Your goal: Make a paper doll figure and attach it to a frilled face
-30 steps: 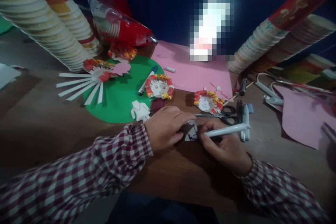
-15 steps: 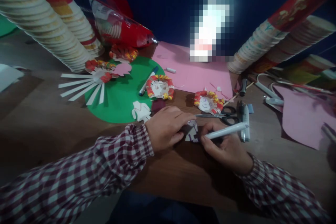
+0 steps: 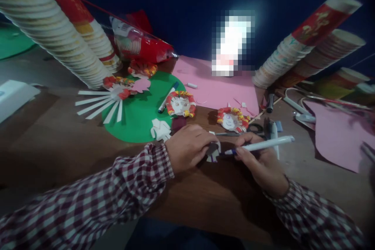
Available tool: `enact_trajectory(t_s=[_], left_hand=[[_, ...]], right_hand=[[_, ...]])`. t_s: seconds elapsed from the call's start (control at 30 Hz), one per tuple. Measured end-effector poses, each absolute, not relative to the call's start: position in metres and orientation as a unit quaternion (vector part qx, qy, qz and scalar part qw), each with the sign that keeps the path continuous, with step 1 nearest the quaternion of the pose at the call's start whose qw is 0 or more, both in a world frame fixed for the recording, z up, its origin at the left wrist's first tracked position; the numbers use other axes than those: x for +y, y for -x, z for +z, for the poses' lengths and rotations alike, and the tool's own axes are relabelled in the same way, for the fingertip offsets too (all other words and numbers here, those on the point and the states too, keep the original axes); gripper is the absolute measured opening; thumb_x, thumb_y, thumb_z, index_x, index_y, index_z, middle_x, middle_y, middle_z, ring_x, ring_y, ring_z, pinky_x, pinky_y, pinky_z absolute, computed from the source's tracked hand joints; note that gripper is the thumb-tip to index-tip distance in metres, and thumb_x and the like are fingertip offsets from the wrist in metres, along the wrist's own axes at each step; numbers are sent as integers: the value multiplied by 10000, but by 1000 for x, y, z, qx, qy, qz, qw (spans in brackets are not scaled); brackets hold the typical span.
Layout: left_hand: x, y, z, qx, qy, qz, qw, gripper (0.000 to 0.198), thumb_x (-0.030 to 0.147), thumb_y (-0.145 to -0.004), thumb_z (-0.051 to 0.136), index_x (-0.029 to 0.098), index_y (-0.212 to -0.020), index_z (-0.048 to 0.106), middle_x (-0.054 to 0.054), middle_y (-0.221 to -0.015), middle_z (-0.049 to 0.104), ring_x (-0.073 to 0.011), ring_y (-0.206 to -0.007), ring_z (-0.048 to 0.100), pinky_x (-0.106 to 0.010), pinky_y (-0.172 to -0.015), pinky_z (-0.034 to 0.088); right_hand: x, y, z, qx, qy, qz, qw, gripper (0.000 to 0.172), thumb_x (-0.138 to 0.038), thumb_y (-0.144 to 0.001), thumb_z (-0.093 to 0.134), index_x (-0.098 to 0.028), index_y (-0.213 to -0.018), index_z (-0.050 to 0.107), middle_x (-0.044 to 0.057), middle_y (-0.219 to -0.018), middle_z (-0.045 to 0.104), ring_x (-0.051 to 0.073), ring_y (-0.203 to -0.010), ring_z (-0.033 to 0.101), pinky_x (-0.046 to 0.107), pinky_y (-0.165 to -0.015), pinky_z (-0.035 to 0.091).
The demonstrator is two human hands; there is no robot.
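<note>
My left hand (image 3: pixel 189 146) presses down and pinches a small white paper cutout (image 3: pixel 213 151) on the wooden table (image 3: pixel 58 140). My right hand (image 3: pixel 259 162) is closed round a white marker (image 3: pixel 260 145); its tip points left and touches the cutout's edge. Both sleeves are red-and-white check. Just beyond my hands lie two paper faces with red and yellow curled hair (image 3: pixel 181 104) (image 3: pixel 233 119), and another white paper cutout (image 3: pixel 160 129).
A green paper disc (image 3: pixel 137 113) holds fringed paper crafts (image 3: pixel 117 91) and a blue-capped marker (image 3: pixel 168 97). Pink paper sheets (image 3: pixel 216 86) (image 3: pixel 340 133), scissors (image 3: pixel 249 131), more markers (image 3: pixel 272 129), tall leaning stacks of paper cups (image 3: pixel 55 31) (image 3: pixel 307 47) and a red bag (image 3: pixel 140 45) surround the work spot.
The view shifted slightly. My right hand lifted and tilted the marker, so its tip now meets the cutout's right edge. My left hand kept holding the cutout.
</note>
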State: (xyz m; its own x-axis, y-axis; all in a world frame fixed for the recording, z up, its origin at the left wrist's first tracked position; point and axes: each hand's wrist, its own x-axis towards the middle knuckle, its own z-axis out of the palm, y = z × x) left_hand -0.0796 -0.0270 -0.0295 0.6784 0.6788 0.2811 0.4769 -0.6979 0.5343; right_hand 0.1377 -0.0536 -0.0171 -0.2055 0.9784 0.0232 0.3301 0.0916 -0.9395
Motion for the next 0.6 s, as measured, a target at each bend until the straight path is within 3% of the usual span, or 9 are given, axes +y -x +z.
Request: enact_trajectory(t_s=[0.33, 0.6], left_hand=[[-20, 83, -29, 316, -902, 217, 197, 157, 159, -864, 456, 153, -954, 585, -51, -896, 624, -177, -856, 513, -332, -804, 400], [-21, 83, -27, 320, -914, 179, 176, 176, 189, -855, 470, 165, -973, 597, -53, -942, 632, -181, -924, 520, -334, -838, 393]], right_hand=[[-57, -133, -10, -717, 511, 343, 327, 55, -216, -822, 537, -217, -768, 540, -34, -575, 546, 99, -487, 477, 189, -444, 384], [-54, -133, -6, -752, 503, 294, 309, 81, -258, -813, 531, -233, -740, 554, -29, -540, 575, 117, -463, 526, 188, -427, 419]])
